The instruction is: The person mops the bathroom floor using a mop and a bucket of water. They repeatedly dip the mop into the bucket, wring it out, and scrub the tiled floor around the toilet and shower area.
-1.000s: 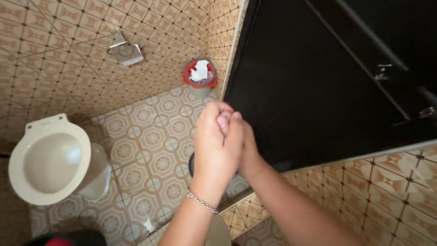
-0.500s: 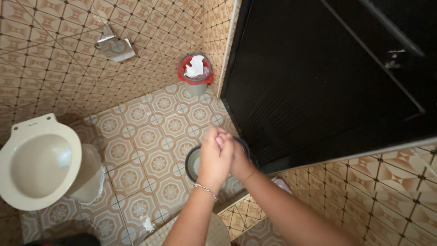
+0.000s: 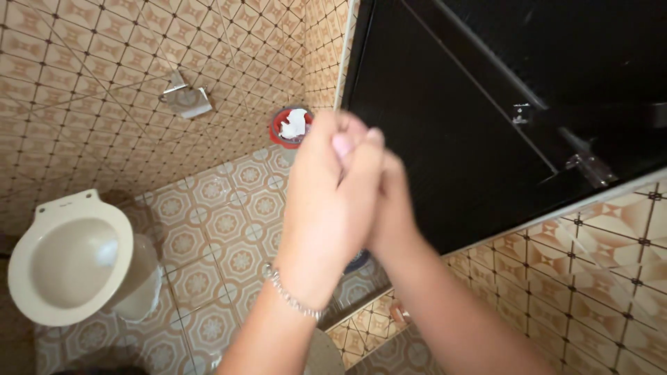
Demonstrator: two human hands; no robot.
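Tiled bathroom floor (image 3: pixel 229 229) below; left hand (image 3: pixel 326 208) pressed together with right hand (image 3: pixel 392 201), nothing visibly clamped between; toilet (image 3: pixel 69 260) at eight o'clock; red bin (image 3: pixel 290 126) at twelve, beside black door (image 3: pixel 451 125).
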